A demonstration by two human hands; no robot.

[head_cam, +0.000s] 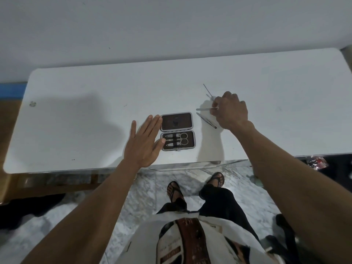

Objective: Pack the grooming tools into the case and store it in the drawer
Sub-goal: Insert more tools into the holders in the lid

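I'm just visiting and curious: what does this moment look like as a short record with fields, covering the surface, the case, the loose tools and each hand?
surface: white rectangular table
case: small grey-rimmed, brown-lined case, lying open
in case: two metal nail clippers and small scissors in the near half
loose tools: thin metal tweezers, slim metal pick, both right of the case
left hand: open, flat, against the case's left edge
right hand: fingers pinching a slim metal file

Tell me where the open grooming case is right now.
The open grooming case lies on the white table near its front edge, centre of the head view, the left hand flat against its left side.
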